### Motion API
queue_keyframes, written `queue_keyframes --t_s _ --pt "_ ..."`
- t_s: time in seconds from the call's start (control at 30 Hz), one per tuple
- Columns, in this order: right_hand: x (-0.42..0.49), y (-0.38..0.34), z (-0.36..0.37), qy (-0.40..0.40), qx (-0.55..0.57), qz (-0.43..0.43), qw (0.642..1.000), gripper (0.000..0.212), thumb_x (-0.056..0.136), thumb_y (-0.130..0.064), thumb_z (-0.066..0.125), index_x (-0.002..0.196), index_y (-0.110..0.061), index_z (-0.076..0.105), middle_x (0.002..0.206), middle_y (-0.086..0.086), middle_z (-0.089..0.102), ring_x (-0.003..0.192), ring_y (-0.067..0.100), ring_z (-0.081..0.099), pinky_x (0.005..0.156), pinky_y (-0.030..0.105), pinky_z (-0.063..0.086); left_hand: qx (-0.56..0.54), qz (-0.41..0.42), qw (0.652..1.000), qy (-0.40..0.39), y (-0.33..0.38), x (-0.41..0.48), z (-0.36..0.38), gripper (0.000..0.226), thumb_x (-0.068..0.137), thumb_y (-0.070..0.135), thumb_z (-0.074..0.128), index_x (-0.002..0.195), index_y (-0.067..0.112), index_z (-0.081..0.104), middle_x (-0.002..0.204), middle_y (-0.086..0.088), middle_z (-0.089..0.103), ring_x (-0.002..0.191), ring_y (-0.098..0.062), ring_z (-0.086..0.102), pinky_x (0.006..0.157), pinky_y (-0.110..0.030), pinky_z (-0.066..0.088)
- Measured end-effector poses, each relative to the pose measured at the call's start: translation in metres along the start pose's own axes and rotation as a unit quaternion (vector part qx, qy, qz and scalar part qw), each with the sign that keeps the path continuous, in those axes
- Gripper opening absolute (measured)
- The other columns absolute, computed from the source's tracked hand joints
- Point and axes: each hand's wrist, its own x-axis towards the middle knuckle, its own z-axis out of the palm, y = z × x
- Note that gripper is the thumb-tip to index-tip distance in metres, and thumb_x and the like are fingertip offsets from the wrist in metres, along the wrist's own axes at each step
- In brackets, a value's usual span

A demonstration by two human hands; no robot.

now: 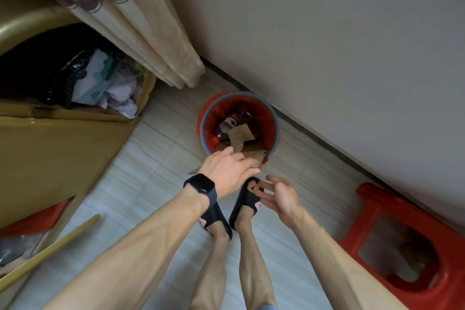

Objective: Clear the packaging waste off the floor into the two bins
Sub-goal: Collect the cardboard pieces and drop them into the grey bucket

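Cardboard (pixel 260 158) looked light and stiff, best taken by an edge; left hand (pixel 227 168) lay flat on it at the bin (pixel 278 128), right hand (pixel 279 196) released, empty

A single wide-angle camera worn on the head looks steeply down from standing height at the pale tiled floor (pixel 161 148). The view is rolled, so the beige wall (pixel 352 58) runs diagonally. The round red bin with a grey rim (pixel 204 121) sits near centre, close ahead.
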Motion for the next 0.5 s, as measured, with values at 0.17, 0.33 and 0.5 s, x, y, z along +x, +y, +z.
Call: queue_keyframes --t_s 0.17,0.33,0.5 --pt "-0.007 -0.009 -0.01 -0.013 -0.018 0.008 1.0 0.043 0.103 -0.05 0.041 0.129 -0.021 0.059 0.112 0.001 0.073 0.093 0.022 0.075 0.092 0.04 0.056 -0.059 -0.044 0.996 -0.057 -0.002 0.011 0.014 0.046 0.102 0.055 0.034 0.142 0.039 0.049 0.134 0.005 0.061 0.116 -0.026 0.046 0.095 -0.042 0.046" --pt "0.0 -0.018 0.0 -0.068 -0.023 -0.01 0.997 0.043 0.094 -0.062 0.054 0.117 -0.027 0.059 0.107 0.004 0.076 0.093 0.023 0.076 0.082 0.036 0.057 -0.179 -0.125 0.974 -0.062 -0.012 0.031 0.044 0.046 0.095 0.057 0.048 0.14 0.044 0.047 0.127 -0.009 0.063 0.118 -0.029 0.059 0.093 -0.041 0.052" --pt "0.03 -0.02 0.015 -0.012 -0.046 -0.04 0.998 0.038 0.095 -0.021 0.067 0.13 -0.013 0.053 0.091 0.001 0.077 0.077 0.019 0.074 0.083 0.036 0.061 -0.257 -0.156 0.953 -0.045 -0.009 0.037 0.067 0.042 0.1 0.019 0.051 0.14 0.032 0.049 0.129 -0.002 0.066 0.117 -0.028 0.061 0.094 -0.042 0.052"
